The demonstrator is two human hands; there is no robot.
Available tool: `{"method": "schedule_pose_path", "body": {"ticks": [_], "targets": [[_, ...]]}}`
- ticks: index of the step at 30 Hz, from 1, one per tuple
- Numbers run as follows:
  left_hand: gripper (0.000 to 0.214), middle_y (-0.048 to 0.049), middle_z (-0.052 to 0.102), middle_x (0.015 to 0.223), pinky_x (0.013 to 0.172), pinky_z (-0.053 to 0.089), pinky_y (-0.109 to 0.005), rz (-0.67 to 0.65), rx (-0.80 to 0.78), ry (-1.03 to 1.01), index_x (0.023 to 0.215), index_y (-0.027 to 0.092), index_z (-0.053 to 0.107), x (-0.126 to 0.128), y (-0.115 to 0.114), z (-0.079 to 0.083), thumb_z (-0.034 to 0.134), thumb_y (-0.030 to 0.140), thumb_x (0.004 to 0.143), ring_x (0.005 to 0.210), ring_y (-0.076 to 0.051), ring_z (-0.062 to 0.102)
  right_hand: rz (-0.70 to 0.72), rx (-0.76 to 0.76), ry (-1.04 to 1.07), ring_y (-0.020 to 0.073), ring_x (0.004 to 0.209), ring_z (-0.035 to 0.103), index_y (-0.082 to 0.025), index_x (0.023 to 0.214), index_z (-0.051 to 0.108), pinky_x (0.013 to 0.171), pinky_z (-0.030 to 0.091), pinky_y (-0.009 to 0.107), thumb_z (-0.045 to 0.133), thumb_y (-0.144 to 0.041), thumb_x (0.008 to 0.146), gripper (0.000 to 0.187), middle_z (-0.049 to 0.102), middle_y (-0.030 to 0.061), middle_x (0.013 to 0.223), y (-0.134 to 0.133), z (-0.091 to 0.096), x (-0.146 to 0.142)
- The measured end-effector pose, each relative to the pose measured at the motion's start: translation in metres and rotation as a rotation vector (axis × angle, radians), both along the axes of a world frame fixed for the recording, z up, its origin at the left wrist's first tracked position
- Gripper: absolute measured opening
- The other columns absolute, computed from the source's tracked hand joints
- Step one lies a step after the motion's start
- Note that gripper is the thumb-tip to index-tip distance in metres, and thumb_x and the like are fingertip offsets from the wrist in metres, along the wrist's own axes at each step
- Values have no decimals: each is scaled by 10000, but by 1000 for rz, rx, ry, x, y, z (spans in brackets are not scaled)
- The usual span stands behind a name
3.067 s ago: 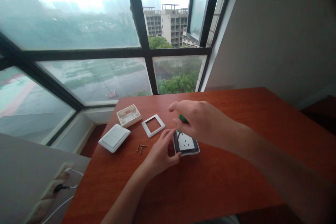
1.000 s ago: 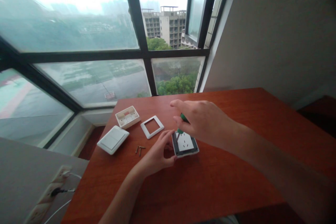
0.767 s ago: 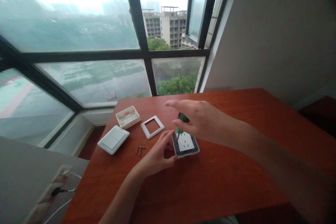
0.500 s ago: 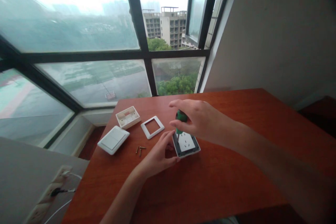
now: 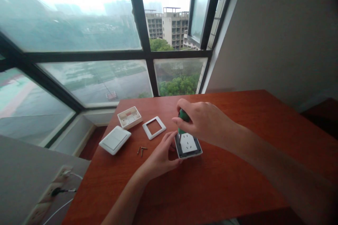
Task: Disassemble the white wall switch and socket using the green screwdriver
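A wall socket (image 5: 188, 143) with a white face and a dark surround lies on the table, its cover frame off. My left hand (image 5: 164, 153) grips its left side, thumb at the near corner and fingers at the far one. In my right hand (image 5: 196, 116) is a green-handled screwdriver (image 5: 183, 116), held upright with its shaft reaching down to the left edge of the socket. The tip and the screw under it are too small to make out. A white cover frame (image 5: 154, 128) lies flat just beyond my left hand. Several loose screws (image 5: 141, 150) lie to its left.
On the table's (image 5: 224, 182) left side are an open white mounting box (image 5: 129, 117) and a white switch (image 5: 115, 140). Behind the table stands a dark-framed window (image 5: 105, 57). Wall sockets (image 5: 51, 193) with a plug and cables are at lower left.
My right hand's fingers have curled more around the screwdriver handle, the index finger drawing in. My left hand and the socket stay in place; the whole view has shifted slightly.
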State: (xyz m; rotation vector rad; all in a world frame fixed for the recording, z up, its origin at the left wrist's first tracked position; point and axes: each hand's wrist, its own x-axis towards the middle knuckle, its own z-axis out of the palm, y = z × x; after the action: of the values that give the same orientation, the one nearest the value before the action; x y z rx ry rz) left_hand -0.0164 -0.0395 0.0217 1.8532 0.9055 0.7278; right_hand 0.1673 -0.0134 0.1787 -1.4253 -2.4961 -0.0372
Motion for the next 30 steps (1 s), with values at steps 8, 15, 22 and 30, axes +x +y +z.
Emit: {"method": "schedule_pose_path", "body": {"ticks": [8, 15, 22, 30], "targets": [[731, -94, 427, 1319, 869, 522, -324, -13, -10, -31, 1407, 232, 343, 4, -1, 4, 639, 94, 754, 1037, -196, 552, 15, -48, 38, 209, 726, 653, -219, 1076, 545, 567, 305, 287, 480, -357, 894, 237, 716, 37, 859, -3, 5, 1], [797, -100, 425, 1355, 875, 526, -334, -18, -13, -14, 1451, 246, 272, 0, 0, -2, 660, 122, 766, 1034, -202, 558, 73, -66, 46, 209, 811, 657, -240, 1084, 545, 591, 322, 279, 506, -321, 862, 240, 706, 31, 908, -9, 12, 3], [753, -110, 385, 1384, 897, 524, -342, 7, 10, 15, 1434, 241, 311, -2, 1, -3, 684, 172, 784, 1061, -204, 544, -71, 38, -116, 231, 662, 650, -243, 944, 560, 525, 231, 288, 382, -563, 928, 367, 697, 46, 750, -6, 9, 0], [730, -101, 441, 1319, 870, 530, -328, 7, 41, 31, 1430, 239, 299, -5, 2, -7, 659, 158, 800, 1004, -179, 556, -69, 35, -69, 243, 716, 672, -222, 1101, 534, 532, 276, 292, 438, -472, 926, 321, 727, 51, 853, -5, 4, 2]]}}
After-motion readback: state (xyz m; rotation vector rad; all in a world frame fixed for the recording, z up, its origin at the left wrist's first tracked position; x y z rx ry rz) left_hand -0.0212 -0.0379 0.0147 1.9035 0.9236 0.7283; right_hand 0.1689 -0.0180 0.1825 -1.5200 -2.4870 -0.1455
